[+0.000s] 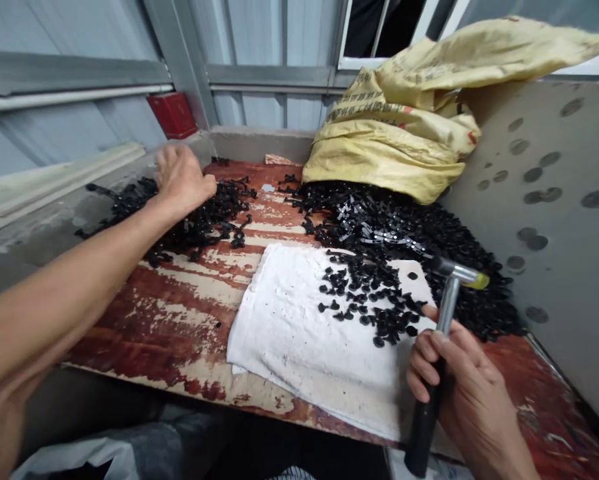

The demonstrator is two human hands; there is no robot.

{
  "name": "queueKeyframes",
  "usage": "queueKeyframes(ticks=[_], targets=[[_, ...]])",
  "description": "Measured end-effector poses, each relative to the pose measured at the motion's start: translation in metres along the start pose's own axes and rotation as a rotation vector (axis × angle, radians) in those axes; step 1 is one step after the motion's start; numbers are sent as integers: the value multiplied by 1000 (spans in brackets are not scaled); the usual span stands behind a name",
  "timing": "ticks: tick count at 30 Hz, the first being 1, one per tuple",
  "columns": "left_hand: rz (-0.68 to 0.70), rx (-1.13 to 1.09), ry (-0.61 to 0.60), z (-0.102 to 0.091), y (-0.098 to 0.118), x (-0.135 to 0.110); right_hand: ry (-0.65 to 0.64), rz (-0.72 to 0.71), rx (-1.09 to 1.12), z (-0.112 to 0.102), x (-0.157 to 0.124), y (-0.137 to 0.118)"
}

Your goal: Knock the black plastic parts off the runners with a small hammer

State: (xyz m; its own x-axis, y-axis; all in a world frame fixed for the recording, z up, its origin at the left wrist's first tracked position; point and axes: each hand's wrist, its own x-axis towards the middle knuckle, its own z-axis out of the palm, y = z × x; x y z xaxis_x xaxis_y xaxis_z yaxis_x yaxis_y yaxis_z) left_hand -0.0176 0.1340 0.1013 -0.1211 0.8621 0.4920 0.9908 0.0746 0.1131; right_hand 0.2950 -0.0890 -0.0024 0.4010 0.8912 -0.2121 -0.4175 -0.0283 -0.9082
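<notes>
My left hand (182, 179) reaches far out to the left pile of small black parts (199, 223), fingers curled down into it; what they hold is hidden. My right hand (462, 390) grips the black handle of a small metal hammer (447, 303), whose head hangs over the right edge of a white cloth (299, 333). Several loose black parts (364, 303) lie scattered on the cloth just left of the hammer.
A big heap of black parts (399, 230) spills from a yellow sack (404, 127) at the back right. The worn red board (179, 313) carries everything. A grey spotted wall panel (554, 220) stands at the right, and a red box (173, 115) sits at the back left.
</notes>
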Motion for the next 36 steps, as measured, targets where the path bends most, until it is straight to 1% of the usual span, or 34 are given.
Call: queueKeyframes(ticks=[1, 2, 3, 5, 6, 7, 8, 10, 12, 16, 18, 20, 21, 22, 23, 24, 25, 26, 27, 29, 31, 33, 34, 35, 36], targets=[[12, -1, 45, 1, 8, 1, 24, 30, 42, -1, 1, 1], [61, -24, 39, 5, 22, -4, 45, 46, 76, -1, 2, 2], [190, -56, -31, 11, 41, -13, 63, 51, 104, -1, 3, 3], [606, -164, -316, 26, 84, -41, 78, 48, 137, -1, 4, 4], [777, -205, -403, 33, 105, -55, 73, 49, 144, -1, 5, 5], [902, -222, -444, 39, 124, -68, 60, 51, 146, -2, 5, 6], [980, -222, -461, 45, 140, -78, 38, 55, 142, -3, 5, 7], [1042, -199, -488, 53, 160, -89, 0, 51, 143, -7, 4, 10], [1046, -184, -518, 59, 168, -89, -13, 31, 165, -10, 4, 12], [1023, -241, -589, 65, 171, -76, 8, 26, 211, -9, 4, 12], [983, -263, -581, 65, 173, -67, 17, 36, 222, -7, 4, 10], [890, -368, -555, 62, 174, -59, 9, 34, 230, -7, 5, 8], [814, -474, -573, 58, 174, -56, 0, 29, 232, -8, 5, 7], [726, -609, -634, 54, 172, -56, -12, 26, 229, -9, 6, 7], [634, -757, -731, 49, 170, -58, -21, 20, 225, -10, 6, 7], [547, -893, -857, 43, 166, -62, -27, 14, 220, -11, 7, 7], [491, -996, -996, 37, 162, -70, -29, 7, 215, -12, 7, 7], [466, -1061, -1114, 31, 158, -79, -31, 1, 207, -12, 7, 7], [470, -1089, -1207, 25, 154, -91, -33, -3, 200, -12, 7, 7], [546, -1067, -1336, 15, 148, -116, -45, 6, 180, -12, 6, 6], [644, -1032, -1400, 7, 145, -138, -67, 35, 150, -10, 4, 6], [682, -1018, -1388, 4, 142, -152, -92, 62, 109, -6, 0, 7], [662, -1027, -1369, 4, 141, -157, -99, 66, 90, -4, -3, 7], [606, -1054, -1345, 4, 138, -160, -99, 58, 77, -2, -6, 8], [518, -1095, -1310, 5, 134, -162, -93, 40, 72, -1, -9, 9]])
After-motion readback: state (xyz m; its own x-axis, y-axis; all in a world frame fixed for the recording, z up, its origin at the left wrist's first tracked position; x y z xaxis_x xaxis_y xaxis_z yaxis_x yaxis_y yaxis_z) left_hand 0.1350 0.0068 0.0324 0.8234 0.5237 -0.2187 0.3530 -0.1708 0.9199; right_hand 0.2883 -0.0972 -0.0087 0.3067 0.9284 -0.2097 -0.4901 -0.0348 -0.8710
